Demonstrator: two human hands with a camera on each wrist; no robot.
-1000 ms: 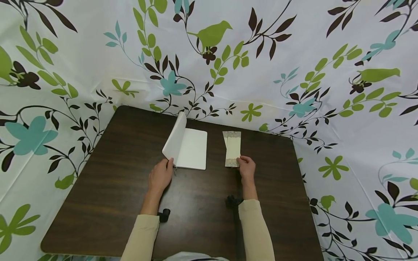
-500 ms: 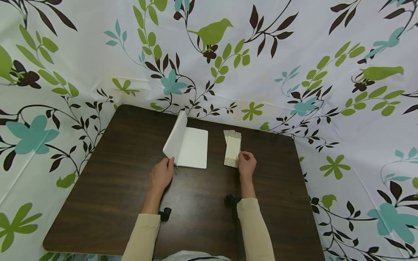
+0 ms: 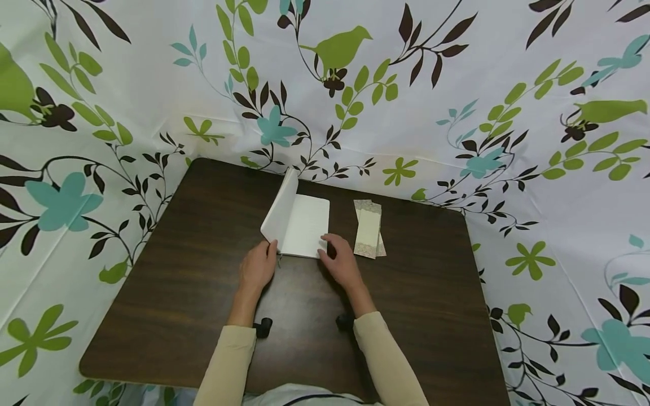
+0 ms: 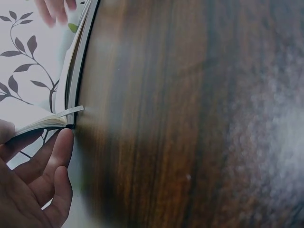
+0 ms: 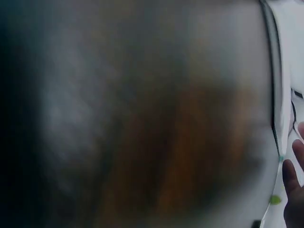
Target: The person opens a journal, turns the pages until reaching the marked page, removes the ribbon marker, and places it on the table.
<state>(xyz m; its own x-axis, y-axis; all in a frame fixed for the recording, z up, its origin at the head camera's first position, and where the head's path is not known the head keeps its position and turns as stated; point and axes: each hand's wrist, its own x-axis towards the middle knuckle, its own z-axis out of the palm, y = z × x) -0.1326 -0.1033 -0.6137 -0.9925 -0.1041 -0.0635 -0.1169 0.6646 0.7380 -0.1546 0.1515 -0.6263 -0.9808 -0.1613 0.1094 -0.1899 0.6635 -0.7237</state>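
An open notebook (image 3: 306, 225) with blank white pages lies on the table, its left side lifted at a slant. My left hand (image 3: 257, 265) pinches that raised side near its lower edge; the left wrist view has the thumb on the page and fingers (image 4: 61, 147) underneath. A thin ribbon (image 4: 71, 111) sticks out at the spine. At the notebook's lower right corner is my right hand (image 3: 342, 260), thumb and fingers apart with nothing gripped; whether the fingertips touch the page I cannot tell. Right of it lie overlapping cream paper strips (image 3: 368, 228) with patterned ends.
The dark wood-grain table (image 3: 167, 270) carries all of this. A white curtain (image 3: 406, 101) printed with leaves and birds hangs close behind it. Black wrist cameras (image 3: 263, 327) sit on both wrists.
My right hand has let go of the top paper strip and moved left to the notebook's corner. The strips now lie fanned out. The left hand keeps its hold on the raised side.
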